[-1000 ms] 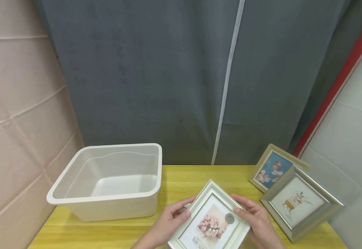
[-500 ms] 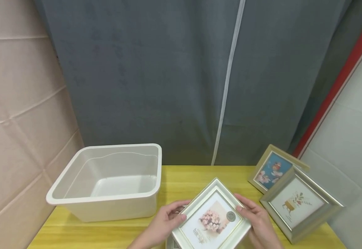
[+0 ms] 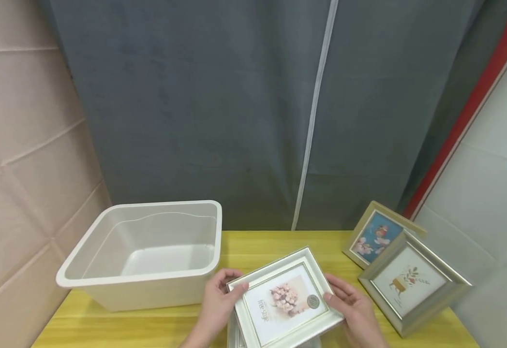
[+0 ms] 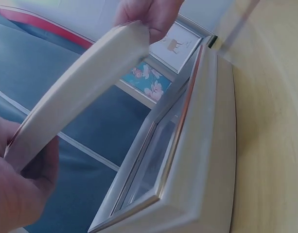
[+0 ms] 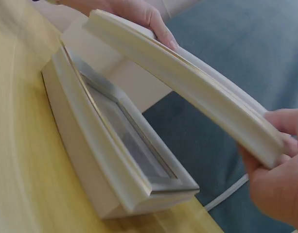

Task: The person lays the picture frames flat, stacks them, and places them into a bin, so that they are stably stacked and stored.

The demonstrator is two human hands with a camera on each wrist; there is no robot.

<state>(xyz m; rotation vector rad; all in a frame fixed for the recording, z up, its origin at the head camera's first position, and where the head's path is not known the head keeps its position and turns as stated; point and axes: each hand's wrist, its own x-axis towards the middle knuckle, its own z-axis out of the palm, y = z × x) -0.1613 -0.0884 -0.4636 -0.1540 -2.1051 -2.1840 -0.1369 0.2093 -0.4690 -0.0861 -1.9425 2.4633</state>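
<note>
A cream photo frame with a pink flower picture is held up in both hands, tilted and apart from what lies under it. My left hand grips its left corner, thumb on the front. At the right edge my right hand pinches it, thumb on the front and fingers behind. Below lies a second pale frame, mostly hidden in the head view; in the right wrist view this lower frame rests on the wooden table. The left wrist view shows the held frame edge-on above it.
An off-white plastic tub stands on the left of the table. On the right, a silver frame with a deer picture stands in front of a gold frame with a blue picture. A grey curtain hangs behind.
Both hands have turned the held frame so that its long side lies more nearly sideways, and the left hand has moved slightly left. More of the lower frame shows. The view has shifted a little.
</note>
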